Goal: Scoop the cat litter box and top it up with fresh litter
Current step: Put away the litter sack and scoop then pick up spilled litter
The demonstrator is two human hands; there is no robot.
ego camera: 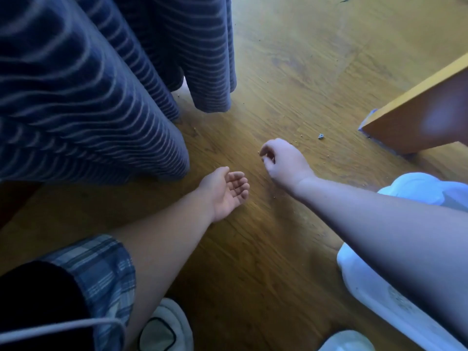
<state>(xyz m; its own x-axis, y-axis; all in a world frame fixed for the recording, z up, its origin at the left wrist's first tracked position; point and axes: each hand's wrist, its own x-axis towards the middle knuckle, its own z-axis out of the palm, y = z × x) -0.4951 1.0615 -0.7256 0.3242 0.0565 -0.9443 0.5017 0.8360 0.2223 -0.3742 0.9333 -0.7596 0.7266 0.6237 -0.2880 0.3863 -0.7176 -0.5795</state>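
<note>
On the wooden floor [291, 72], litter grains [259, 152] and a grey clump [321, 136] beyond the right hand [283, 160]. Palm-up left hand [224, 192], fingers relaxed, nothing held. Knuckles-up right hand, fingers curled downward; pinching anything or not, cannot tell. Lower right, white plastic box [367, 282] under the forearm.

Dim, bluish cast; daylight brightens floor [291, 79] at top; curtain [83, 84] motion-blurred; edges bowed.

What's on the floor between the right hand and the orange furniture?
Head view: wood floor with one grey crumb and a few tiny grains between right hand and orange furniture; nothing larger.
</note>
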